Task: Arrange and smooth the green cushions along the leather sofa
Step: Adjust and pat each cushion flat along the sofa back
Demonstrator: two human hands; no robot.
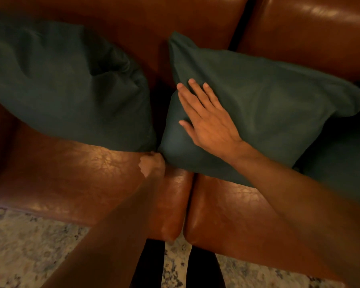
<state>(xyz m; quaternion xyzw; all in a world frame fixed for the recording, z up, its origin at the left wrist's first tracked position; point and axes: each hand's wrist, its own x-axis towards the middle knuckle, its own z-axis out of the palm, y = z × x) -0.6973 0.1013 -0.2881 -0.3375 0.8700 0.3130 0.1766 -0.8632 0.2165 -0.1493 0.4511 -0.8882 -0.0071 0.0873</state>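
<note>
Two dark green cushions lean against the back of a brown leather sofa. The left cushion is puffy with a dent near its top. The middle cushion lies tilted, one corner pointing up. My right hand rests flat on its left half, fingers straight and spread. My left hand is blurred, fingers curled at the lower left corner of the middle cushion, where the two cushions meet; whether it pinches the fabric is unclear. A third green cushion shows at the right edge, partly behind my right forearm.
The sofa seat has a seam between two seat pads right in front of me. A pale patterned rug covers the floor below the sofa's front edge. My dark-clad legs stand against the sofa.
</note>
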